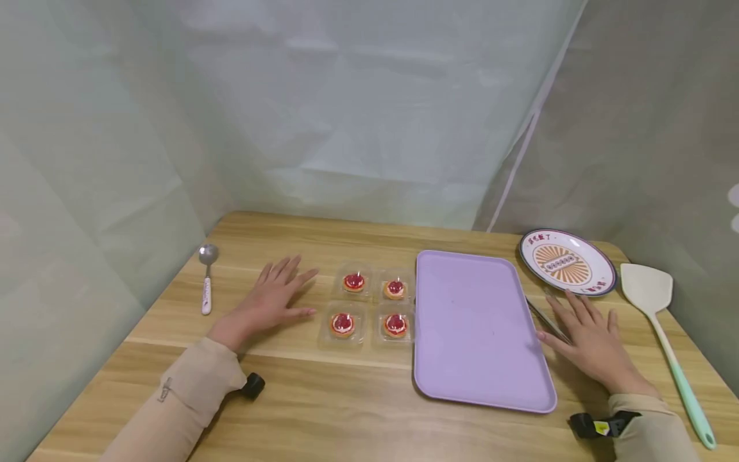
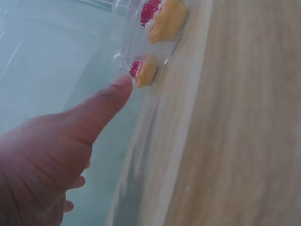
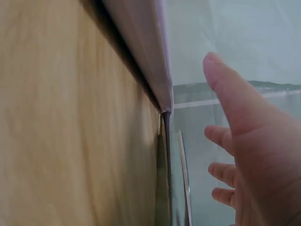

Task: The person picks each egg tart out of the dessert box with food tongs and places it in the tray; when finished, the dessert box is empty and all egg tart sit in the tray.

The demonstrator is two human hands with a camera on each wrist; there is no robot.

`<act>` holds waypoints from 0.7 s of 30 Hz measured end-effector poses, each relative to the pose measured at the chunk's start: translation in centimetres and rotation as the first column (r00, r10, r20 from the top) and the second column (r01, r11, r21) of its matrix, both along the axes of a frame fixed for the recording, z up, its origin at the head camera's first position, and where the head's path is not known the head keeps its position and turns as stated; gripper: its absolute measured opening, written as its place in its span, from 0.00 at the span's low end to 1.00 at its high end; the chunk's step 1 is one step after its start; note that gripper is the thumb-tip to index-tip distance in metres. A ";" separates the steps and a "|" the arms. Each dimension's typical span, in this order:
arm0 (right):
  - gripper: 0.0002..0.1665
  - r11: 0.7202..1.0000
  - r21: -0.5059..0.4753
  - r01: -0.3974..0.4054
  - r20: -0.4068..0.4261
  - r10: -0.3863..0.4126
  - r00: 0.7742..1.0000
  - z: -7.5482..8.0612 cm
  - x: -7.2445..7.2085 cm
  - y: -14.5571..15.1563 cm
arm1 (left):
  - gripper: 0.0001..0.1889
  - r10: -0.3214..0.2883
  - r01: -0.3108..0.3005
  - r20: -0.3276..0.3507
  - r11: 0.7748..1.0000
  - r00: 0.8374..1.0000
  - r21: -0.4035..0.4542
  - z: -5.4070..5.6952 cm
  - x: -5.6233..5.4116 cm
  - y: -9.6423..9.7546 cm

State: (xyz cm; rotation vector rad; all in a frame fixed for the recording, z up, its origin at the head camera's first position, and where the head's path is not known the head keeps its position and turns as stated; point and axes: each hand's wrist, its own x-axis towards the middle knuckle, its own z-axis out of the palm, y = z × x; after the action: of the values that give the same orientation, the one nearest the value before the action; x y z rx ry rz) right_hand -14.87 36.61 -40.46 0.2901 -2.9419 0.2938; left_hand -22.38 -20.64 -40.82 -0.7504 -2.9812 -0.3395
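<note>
My left hand (image 1: 270, 300) is spread with fingers apart, left of several small red-topped tarts (image 1: 342, 325) in clear plastic boxes (image 1: 352, 301). It holds nothing; in the left wrist view its thumb (image 2: 106, 106) points toward two of the tarts (image 2: 167, 21). To the right of the tarts lies a lilac tray (image 1: 479, 333) with a bare surface. My right hand (image 1: 594, 346), fingers spread and holding nothing, is beside the tray's right edge. A slim metal utensil (image 1: 545, 319) lies between tray and hand, partly hidden by the hand.
At the far left of the wooden table (image 1: 323, 410) lies a spoon (image 1: 207, 279) with a white handle. A patterned plate (image 1: 568, 262) sits at the back right. Beside it is a cream spatula (image 1: 648, 289) with a mint handle. Pale cloth (image 1: 358, 128) hangs behind the table.
</note>
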 end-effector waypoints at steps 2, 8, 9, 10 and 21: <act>0.47 1.000 -0.003 -0.004 -0.003 0.004 1.000 0.2 0.0 -0.1 | 0.44 -0.001 0.001 -0.006 1.000 1.000 -0.010 0.2 0.0 0.0; 0.45 0.999 -0.002 -0.034 -0.040 0.034 0.999 1.1 -0.1 -0.6 | 0.44 -0.013 0.012 -0.032 1.000 0.999 -0.022 1.0 0.1 0.3; 0.45 0.999 0.002 -0.041 -0.047 0.041 0.998 1.3 -0.1 -0.7 | 0.44 -0.016 0.015 -0.038 1.000 0.999 -0.021 1.1 0.1 0.4; 0.45 0.999 0.006 -0.050 -0.055 0.050 0.997 1.5 -0.2 -0.8 | 0.44 -0.018 0.017 -0.044 1.000 0.999 -0.017 1.2 0.2 0.4; 0.44 0.986 0.024 -0.165 -0.149 0.167 0.975 4.6 -0.3 -3.1 | 0.41 -0.048 0.050 -0.027 0.995 0.998 0.092 2.7 0.7 1.2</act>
State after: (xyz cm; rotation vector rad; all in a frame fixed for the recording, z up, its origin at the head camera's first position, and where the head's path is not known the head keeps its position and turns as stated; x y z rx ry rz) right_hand -15.12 33.52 -35.85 0.5368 -2.7756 0.2645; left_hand -21.65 -19.43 -38.12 -0.8128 -2.9047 -0.4633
